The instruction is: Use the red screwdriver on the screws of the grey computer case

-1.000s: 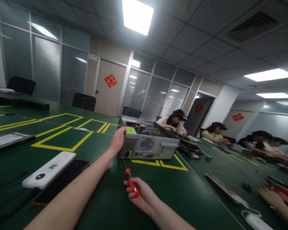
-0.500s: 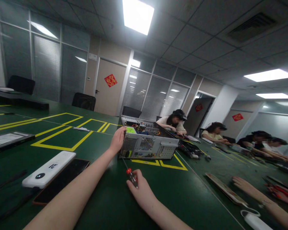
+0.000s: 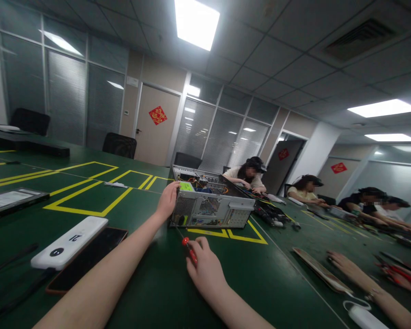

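An open computer case [image 3: 222,211] lies on the green table with its rear panel facing me. Inside it, at the left corner, is a power supply with a yellow-green label [image 3: 187,186]. My left hand [image 3: 167,201] is closed around that left corner of the case. In my right hand [image 3: 207,267] is a screwdriver [image 3: 186,241] with a red and dark handle. Its thin shaft slants up and left, and the tip is at the lower left corner of the rear panel. Whether the tip sits in a screw is too small to tell.
To the left lie a white power bank [image 3: 70,242], a dark phone [image 3: 89,258] and a hard drive [image 3: 15,201]. Another phone [image 3: 320,269] lies at right beside a co-worker's hand [image 3: 345,265]. Dark parts and cables [image 3: 270,214] are right of the case. Several people work farther along.
My right hand has shifted slightly right and turned the screwdriver handle, so more red shows. The left hand and case stay put. The co-worker's hand at right has moved a little left.
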`<move>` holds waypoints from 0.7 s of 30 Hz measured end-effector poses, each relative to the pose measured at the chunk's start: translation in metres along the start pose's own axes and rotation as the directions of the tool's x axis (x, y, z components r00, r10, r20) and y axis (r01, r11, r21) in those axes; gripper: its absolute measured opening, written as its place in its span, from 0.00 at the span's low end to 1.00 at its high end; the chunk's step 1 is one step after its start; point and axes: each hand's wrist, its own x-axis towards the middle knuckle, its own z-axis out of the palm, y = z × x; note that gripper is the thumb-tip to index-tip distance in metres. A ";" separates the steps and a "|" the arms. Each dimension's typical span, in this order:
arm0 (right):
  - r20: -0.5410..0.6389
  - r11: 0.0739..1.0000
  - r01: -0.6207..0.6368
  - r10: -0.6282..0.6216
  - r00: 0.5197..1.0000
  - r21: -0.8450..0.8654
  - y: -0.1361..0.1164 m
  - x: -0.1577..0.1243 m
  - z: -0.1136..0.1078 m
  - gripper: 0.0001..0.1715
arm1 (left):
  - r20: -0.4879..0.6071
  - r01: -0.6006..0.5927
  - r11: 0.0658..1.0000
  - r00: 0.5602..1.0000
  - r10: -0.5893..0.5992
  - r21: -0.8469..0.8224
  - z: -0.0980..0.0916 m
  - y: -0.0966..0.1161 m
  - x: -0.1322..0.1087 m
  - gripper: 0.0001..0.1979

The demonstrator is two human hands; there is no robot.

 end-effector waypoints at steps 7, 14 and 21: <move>0.101 0.810 -0.335 0.329 0.939 0.481 -0.001 0.006 -0.004 0.13 | -0.001 0.006 1.000 1.000 -0.006 0.002 -0.001 0.001 0.000 0.20; 0.582 -0.174 -0.567 0.414 0.700 0.805 -0.008 0.006 0.010 0.13 | -0.002 0.000 1.000 1.000 0.000 0.000 0.000 -0.001 0.001 0.20; 0.727 -0.420 -0.600 0.282 0.626 0.680 -0.001 0.009 0.009 0.22 | -0.005 -0.003 1.000 1.000 0.003 0.004 0.000 -0.001 0.000 0.19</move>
